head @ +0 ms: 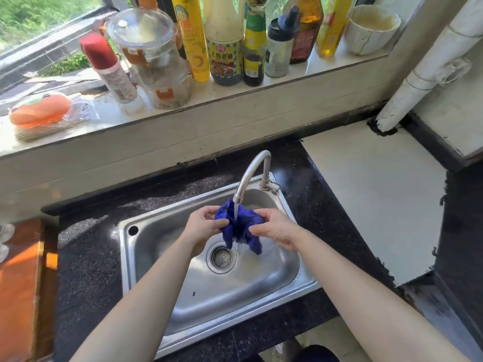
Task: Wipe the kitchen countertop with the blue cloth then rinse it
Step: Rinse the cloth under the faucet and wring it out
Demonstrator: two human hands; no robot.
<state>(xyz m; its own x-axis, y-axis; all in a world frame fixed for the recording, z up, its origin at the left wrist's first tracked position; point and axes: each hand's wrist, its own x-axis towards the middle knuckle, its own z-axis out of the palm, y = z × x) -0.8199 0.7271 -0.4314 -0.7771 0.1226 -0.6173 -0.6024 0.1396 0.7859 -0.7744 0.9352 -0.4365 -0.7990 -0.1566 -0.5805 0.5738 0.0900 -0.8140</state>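
**Cloth Under the Tap, Rinse Under Way**

The blue cloth (239, 226) hung bunched over the steel sink (146, 246), directly beneath the spout of the curved faucet (252, 173), with a stream of water running into its folds. The left hand (206, 226) gripped the cloth's left side with curled fingers, and the right hand (274, 228) pinched its right side, so the fabric was stretched between them above the drain (221, 257), its lower ends dangling clear of the basin floor.

Judging by this, the wiping stage appeared to be over and the rinse was in progress. The dark countertop (86, 270) around the sink looked free of obvious mess, though its speckled surface made that hard to confirm. What seemed left was to work the cloth through the water, wring it out and shut the tap off.

A wooden board (18, 288) lay at the far left of the counter and a white panel (373, 205) covered its right side. On the windowsill (235, 97) behind stood sauce and oil bottles, clear lidded containers (154, 58) and a white cup (371, 30). None of these crowded the basin; only the low spout sat close above the hands.
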